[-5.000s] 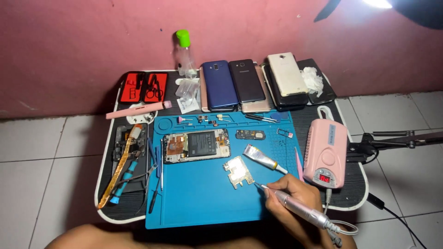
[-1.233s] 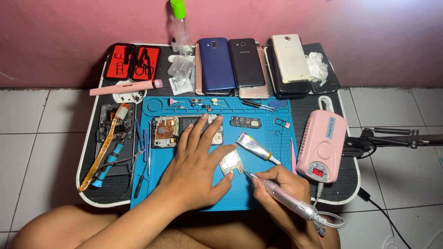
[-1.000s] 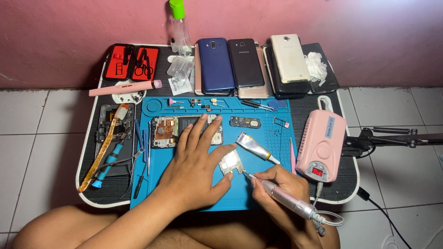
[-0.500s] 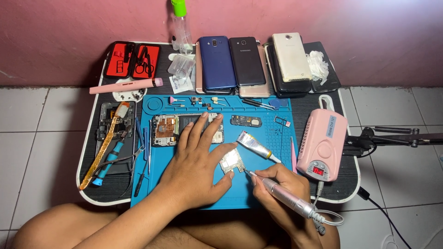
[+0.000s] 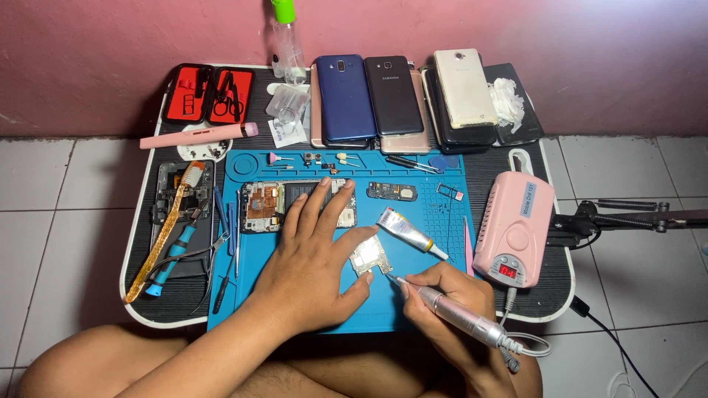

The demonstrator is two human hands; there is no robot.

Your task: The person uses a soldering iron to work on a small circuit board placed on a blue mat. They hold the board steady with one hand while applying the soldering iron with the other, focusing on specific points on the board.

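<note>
Head view — circuit board (image 5: 369,256) between fingers (image 5: 352,241).

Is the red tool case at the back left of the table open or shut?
Open. The red tool case lies spread flat in two halves, and the scissors and small tools strapped inside both halves are in plain view.

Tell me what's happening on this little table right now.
A person sits on the tiled floor at a low black table covered by a blue silicone work mat. The left hand rests flat on the mat, fingers steadying a small silver circuit board. The right hand holds a slim pink rotary pen tool, its tip at the board's edge. An opened phone, a glue tube and stacked phones lie nearby.
</note>
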